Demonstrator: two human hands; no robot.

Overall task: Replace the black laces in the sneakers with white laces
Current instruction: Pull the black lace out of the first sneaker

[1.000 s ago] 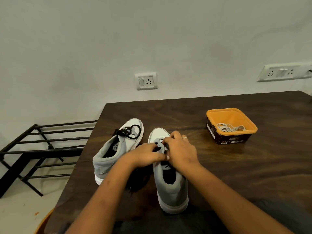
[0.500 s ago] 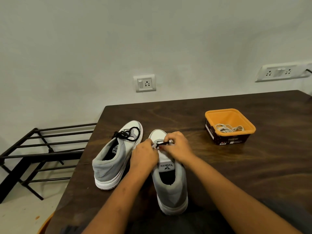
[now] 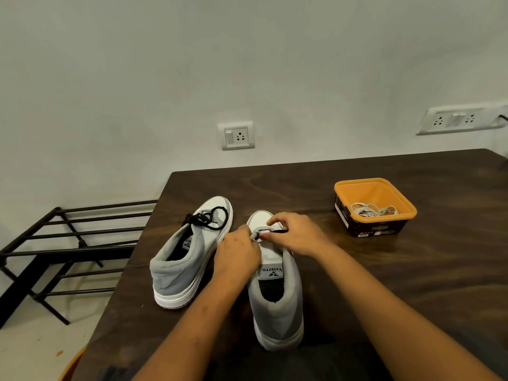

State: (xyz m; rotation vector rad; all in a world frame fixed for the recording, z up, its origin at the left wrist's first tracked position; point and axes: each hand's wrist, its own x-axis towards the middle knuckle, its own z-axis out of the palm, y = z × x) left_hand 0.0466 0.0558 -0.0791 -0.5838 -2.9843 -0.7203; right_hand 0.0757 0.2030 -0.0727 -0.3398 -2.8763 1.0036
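Note:
Two grey-and-white sneakers stand on the dark wooden table (image 3: 384,284). The left sneaker (image 3: 187,259) carries a loose bundle of black lace (image 3: 210,220) on its toe. The right sneaker (image 3: 277,295) points away from me, its tongue showing. My left hand (image 3: 237,253) and my right hand (image 3: 298,235) meet over its front eyelets. Both pinch a short stretch of black lace (image 3: 270,231) that runs across the lowest eyelets. An orange tub (image 3: 354,188) at the right holds coiled white laces (image 3: 371,210).
A black metal rack (image 3: 55,243) stands on the floor left of the table. The table's left edge runs close beside the left sneaker. A wall socket (image 3: 237,136) and a switch panel (image 3: 459,121) are on the wall behind.
My hands have shifted from the middle of the right sneaker up to its toe-end eyelets. The tongue, covered a second ago, now shows. The head view has dropped slightly.

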